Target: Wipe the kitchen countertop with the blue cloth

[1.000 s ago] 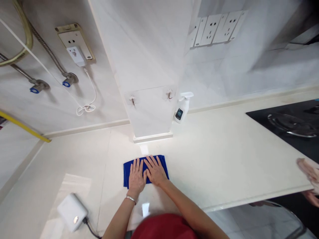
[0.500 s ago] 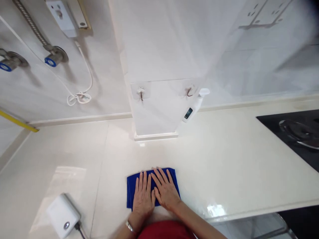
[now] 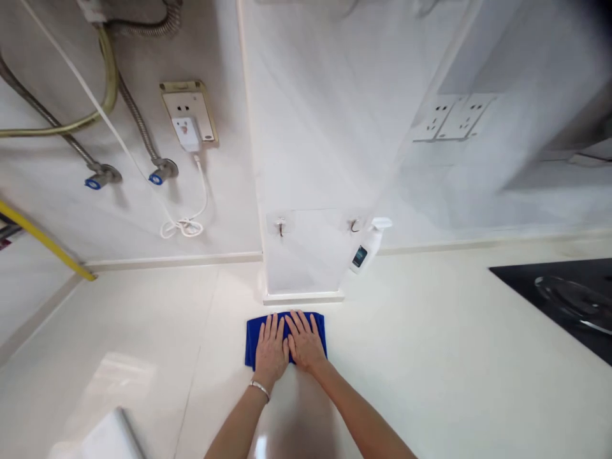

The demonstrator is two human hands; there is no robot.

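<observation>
Blue cloth (image 3: 253, 338): rectangular, lying flat on the countertop, just in front of the base of the wall pillar, with both hands on top of it.

Left hand (image 3: 271, 350): palm down on the left half of the cloth. Fingers extended, slightly spread and released; nothing is grasped.

Right hand (image 3: 306, 341): palm down on the right half of the cloth, just beside the left hand. Fingers extended, spread and released, with no grip.

Left wrist: carries a silver bangle (image 3: 259, 390).

Countertop (image 3: 421, 344): pale, glossy stone surface that extends on both sides of the cloth.

Spray bottle (image 3: 366, 252): white trigger type with a dark label, at the pillar's right corner, well apart from the hands.

Black cooktop (image 3: 549, 306): set in the countertop at the right edge of the view, with a metal burner ring (image 3: 568, 299).

Wall pillar (image 3: 306, 127): white, with two hooks (image 3: 280, 224) low on its face.

Left wall: socket plate (image 3: 188, 108) with a white plug, looped white cable (image 3: 182, 228), and braided hoses (image 3: 138, 121) running to blue-marked valves (image 3: 102, 175).

Right wall: white socket panel (image 3: 449, 118).

Lower left: white box (image 3: 112, 440) on the countertop, blurred and cut off by the frame.
</observation>
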